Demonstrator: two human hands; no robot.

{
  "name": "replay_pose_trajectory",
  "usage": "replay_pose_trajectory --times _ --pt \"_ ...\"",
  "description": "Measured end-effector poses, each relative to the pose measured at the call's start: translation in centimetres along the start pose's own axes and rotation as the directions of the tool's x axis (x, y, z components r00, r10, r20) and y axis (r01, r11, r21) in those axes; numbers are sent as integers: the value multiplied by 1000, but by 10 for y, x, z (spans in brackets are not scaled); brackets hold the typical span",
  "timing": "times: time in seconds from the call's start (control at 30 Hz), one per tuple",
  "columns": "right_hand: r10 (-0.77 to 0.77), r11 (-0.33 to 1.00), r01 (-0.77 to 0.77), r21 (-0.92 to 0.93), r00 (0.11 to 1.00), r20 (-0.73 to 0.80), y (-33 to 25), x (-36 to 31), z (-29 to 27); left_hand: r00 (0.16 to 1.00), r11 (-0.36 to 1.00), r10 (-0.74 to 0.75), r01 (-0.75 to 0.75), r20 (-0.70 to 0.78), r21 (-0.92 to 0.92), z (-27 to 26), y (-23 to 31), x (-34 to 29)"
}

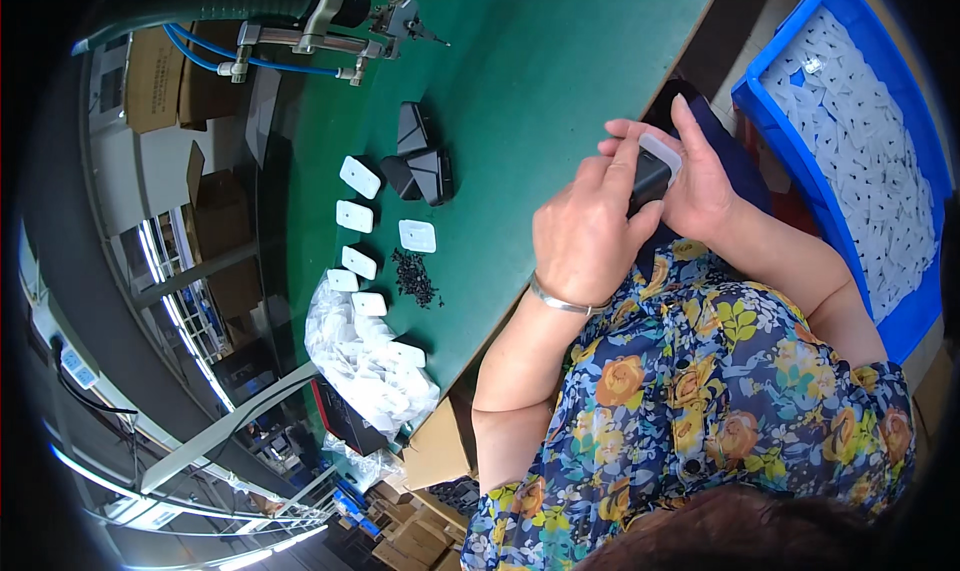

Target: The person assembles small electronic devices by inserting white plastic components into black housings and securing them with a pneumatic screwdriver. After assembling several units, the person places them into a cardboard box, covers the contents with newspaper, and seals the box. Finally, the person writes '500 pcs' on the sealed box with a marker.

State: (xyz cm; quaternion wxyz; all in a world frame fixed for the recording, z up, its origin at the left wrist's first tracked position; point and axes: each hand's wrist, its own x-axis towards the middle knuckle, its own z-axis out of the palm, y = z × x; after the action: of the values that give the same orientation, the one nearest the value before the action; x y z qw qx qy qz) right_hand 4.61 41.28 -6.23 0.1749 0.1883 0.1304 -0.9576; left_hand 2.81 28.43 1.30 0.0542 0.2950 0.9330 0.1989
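My left hand (588, 216), with a silver bangle at its wrist, is closed around a dark block-shaped piece (650, 176), its index finger stretched along the top. The palm of my right hand (705, 176) cups the far side, thumb raised. Between the piece and that palm sits a white rounded plastic cover (662, 153), partly hidden by the fingers. Both hands are together above the table's near edge. Left of them on the table stand several black angular pieces (428, 176), a loose white cover (418, 236) and a heap of tiny black parts (412, 276).
More white covers (360, 177) lie in a row on the green table (530, 81), beside a clear bag of white parts (385, 366). A jointed metal fixture with blue hoses (325, 39) overhangs the far left. A blue bin (775, 121) of small white pieces stands right.
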Motion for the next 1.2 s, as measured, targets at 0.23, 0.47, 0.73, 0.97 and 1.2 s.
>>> replay_pose_trajectory --times 0.23,0.47,0.73,0.97,1.2 --pt "-28 987 30 -158 1000 12 7 -4 3 994 1000 -12 11 111 11 6 -1 4" --pt "-21 984 38 -173 995 100 10 -4 -5 976 991 116 -127 182 50 3 -8 6" --pt "-75 951 104 -292 991 109 15 -8 -6 986 985 73 -95 152 145 15 -1 -5" --pt "-27 909 104 -404 981 191 17 -14 4 995 986 85 -75 60 -152 13 -16 -12" --pt "101 542 301 -785 903 417 5 -19 -2 995 689 -74 5 -64 -725 4 -38 -32"
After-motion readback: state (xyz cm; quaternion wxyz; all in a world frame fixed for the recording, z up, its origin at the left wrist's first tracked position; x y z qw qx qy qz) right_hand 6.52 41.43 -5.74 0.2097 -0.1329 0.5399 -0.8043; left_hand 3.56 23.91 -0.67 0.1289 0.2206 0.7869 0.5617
